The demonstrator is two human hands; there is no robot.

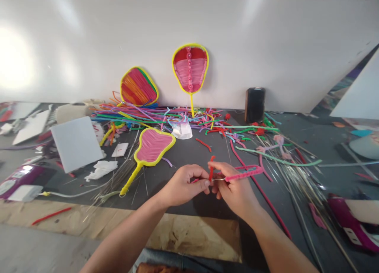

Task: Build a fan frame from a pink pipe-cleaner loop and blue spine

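Observation:
Near the table's front edge, my left hand [189, 183] and my right hand [232, 186] meet at the fingertips. Between them a short red pipe cleaner [211, 169] stands nearly upright, its lower end pinched by my left thumb and finger. My right hand's fingers are closed around a pink pipe cleaner [245, 173] bent into a long narrow loop, with a bare wire end pointing toward the left hand. How the red piece and the wire meet is hidden by the fingers. A pink fan with a yellow rim [155, 146] lies to the left.
A pink-and-red fan with beads [190, 70] and an orange-and-pink fan [139, 87] lean on the white wall. Below them lies a pile of coloured pipe cleaners [142, 115]. A phone [255, 105] stands behind. Thin metal wires [299, 186] and a purple glue gun [349, 223] lie right.

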